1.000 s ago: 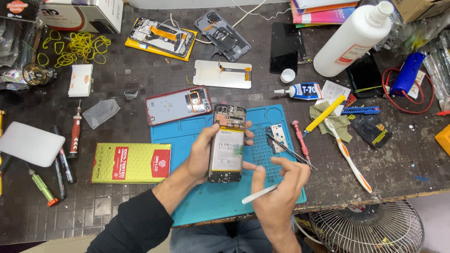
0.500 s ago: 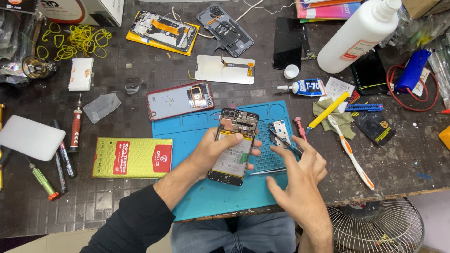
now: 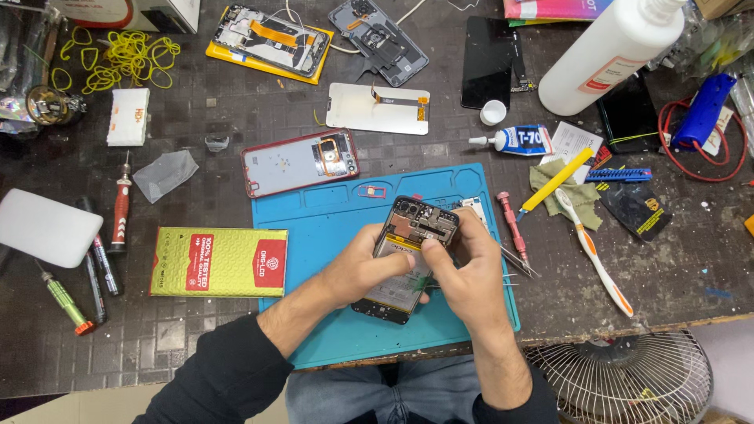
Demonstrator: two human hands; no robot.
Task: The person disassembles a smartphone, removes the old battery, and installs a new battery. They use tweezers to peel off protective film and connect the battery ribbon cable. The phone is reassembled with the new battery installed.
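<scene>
A dark tiled workbench (image 3: 691, 275) carries a blue repair mat (image 3: 330, 228), a green-yellow box (image 3: 218, 262), a toothbrush (image 3: 593, 251), a white bottle (image 3: 605, 55) and yellow rubber bands (image 3: 126, 59).

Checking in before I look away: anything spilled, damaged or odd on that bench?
No spill shows. The small white cap lies loose beside the white bottle, and yellow rubber bands are strewn far left. Both hands grip the opened phone.

I see two bare hands with no gloves, rings or watch: my left hand (image 3: 361, 263) toward nine o'clock, my right hand (image 3: 463, 271) toward three o'clock. Both forearms are uncovered down to black long sleeves (image 3: 228, 377), pushed up and bunched in soft folds toward the elbows. The right sleeve's cuff shows at five o'clock. Between the arms, at six o'clock, blue denim jeans (image 3: 377, 392) cover the lap, faded and creased along the thighs.
</scene>
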